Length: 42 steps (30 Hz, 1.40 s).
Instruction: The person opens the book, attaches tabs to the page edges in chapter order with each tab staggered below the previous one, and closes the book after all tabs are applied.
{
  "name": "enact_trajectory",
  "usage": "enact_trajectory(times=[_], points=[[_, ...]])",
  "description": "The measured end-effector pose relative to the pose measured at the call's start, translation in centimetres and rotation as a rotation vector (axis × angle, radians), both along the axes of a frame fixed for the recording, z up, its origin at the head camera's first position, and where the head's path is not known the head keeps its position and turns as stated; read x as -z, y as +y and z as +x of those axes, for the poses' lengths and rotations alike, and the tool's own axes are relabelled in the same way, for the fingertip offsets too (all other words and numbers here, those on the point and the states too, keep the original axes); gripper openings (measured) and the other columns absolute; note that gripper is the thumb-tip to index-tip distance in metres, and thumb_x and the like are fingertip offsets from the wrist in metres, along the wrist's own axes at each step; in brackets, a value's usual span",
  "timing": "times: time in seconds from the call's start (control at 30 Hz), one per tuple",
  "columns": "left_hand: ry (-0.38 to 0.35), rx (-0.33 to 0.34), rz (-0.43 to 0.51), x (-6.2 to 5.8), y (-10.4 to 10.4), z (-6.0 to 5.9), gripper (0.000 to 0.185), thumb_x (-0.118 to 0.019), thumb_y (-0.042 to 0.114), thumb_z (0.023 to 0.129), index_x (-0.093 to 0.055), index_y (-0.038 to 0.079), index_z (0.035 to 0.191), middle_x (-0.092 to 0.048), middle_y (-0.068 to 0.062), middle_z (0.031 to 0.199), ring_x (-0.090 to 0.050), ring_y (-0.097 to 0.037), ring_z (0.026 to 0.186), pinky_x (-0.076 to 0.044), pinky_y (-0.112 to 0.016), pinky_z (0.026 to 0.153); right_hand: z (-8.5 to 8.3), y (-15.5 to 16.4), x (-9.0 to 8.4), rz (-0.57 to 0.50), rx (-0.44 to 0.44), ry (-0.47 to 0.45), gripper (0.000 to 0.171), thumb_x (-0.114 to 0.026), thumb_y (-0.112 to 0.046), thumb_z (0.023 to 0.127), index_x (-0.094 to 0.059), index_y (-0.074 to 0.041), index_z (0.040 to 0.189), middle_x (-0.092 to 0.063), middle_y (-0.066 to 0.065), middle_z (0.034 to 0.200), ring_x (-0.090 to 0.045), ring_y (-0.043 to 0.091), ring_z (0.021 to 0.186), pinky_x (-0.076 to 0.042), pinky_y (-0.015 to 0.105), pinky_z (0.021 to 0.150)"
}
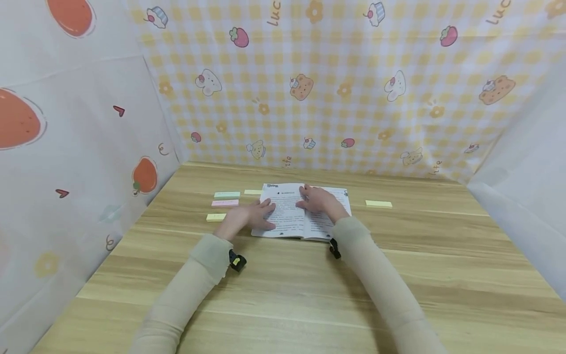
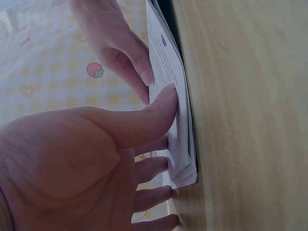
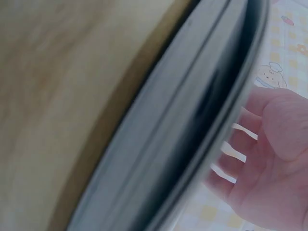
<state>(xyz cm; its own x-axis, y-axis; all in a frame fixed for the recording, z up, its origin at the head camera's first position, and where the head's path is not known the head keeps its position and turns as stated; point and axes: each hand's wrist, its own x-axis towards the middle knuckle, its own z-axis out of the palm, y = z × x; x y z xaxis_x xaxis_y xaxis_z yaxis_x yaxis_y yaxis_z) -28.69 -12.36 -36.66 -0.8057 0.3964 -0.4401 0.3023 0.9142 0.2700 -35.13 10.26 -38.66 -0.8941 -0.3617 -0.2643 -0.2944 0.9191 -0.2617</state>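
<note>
Left hand (image 1: 253, 216), right hand (image 1: 322, 200) touching open book (image 1: 288, 221).

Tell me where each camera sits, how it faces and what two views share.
Head: worn on the head, facing forward and down at the open book, table and checked backdrop; the left hand, right hand and sleeves show.
Left wrist: on that wrist, looking past the left hand's palm at the book's pages; the right hand shows beyond.
Right wrist: on that wrist, facing the book's page edges, close and blurred; the right hand's palm shows.
Shared: both wrist views show the book, table and backdrop.
</note>
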Motion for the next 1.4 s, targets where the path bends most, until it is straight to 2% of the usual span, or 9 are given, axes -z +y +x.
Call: enact_trajectory(times=[0.23,0.43,0.63,1.03,1.4], points=[[0.003,0.014,-0.002,0.3,-0.1,0.1,0.076,-0.052,0.045,0.104,-0.016,0.014,0.163,-0.002,-0.009,0.169,-0.003,-0.034,0.154,-0.012,-0.063,0.119,0.6,0.5,-0.1,-0.016,-0.058,-0.023,0.083,-0.058,-0.049,0.100,-0.020,-0.009,0.161,-0.013,0.016,0.167,-0.016,0.038,0.151,-0.017,0.051,0.121],[0.002,-0.005,0.004,0.2,-0.2,0.0,0.077,-0.052,0.044,0.104,-0.014,0.015,0.163,0.001,-0.011,0.168,-0.001,-0.034,0.154,-0.010,-0.063,0.119,1.4,0.8,-0.6,-0.037,-0.125,-0.024,0.091,-0.064,-0.051,0.096,-0.020,-0.003,0.160,-0.013,0.020,0.166,-0.014,0.040,0.151,-0.015,0.051,0.122],[-0.021,-0.031,0.011,0.2,-0.1,0.1,0.077,-0.053,0.044,0.103,-0.014,0.016,0.163,0.004,-0.017,0.167,0.001,-0.035,0.154,-0.009,-0.062,0.120,2.1,1.1,-0.5,-0.049,-0.119,-0.059,0.094,-0.066,-0.052,0.094,-0.019,-0.005,0.161,-0.013,0.017,0.167,-0.012,0.039,0.152,-0.014,0.052,0.122],[-0.007,-0.010,0.007,-0.4,-0.1,0.1,0.077,-0.052,0.044,0.104,-0.013,0.015,0.163,0.005,-0.018,0.167,0.001,-0.037,0.153,-0.008,-0.064,0.119,2.3,0.8,-0.6,-0.022,-0.088,-0.028,0.092,-0.067,-0.052,0.094,-0.023,-0.008,0.161,-0.014,0.015,0.167,-0.013,0.037,0.152,-0.016,0.051,0.122],[-0.010,-0.022,0.019,0.2,-0.1,0.1,0.078,-0.053,0.044,0.103,-0.012,0.016,0.163,0.005,-0.017,0.167,0.003,-0.036,0.153,-0.008,-0.063,0.119,2.7,0.6,-0.9,0.024,-0.099,-0.047,0.092,-0.066,-0.050,0.095,-0.020,-0.006,0.161,-0.013,0.016,0.167,-0.014,0.038,0.152,-0.015,0.050,0.122]])
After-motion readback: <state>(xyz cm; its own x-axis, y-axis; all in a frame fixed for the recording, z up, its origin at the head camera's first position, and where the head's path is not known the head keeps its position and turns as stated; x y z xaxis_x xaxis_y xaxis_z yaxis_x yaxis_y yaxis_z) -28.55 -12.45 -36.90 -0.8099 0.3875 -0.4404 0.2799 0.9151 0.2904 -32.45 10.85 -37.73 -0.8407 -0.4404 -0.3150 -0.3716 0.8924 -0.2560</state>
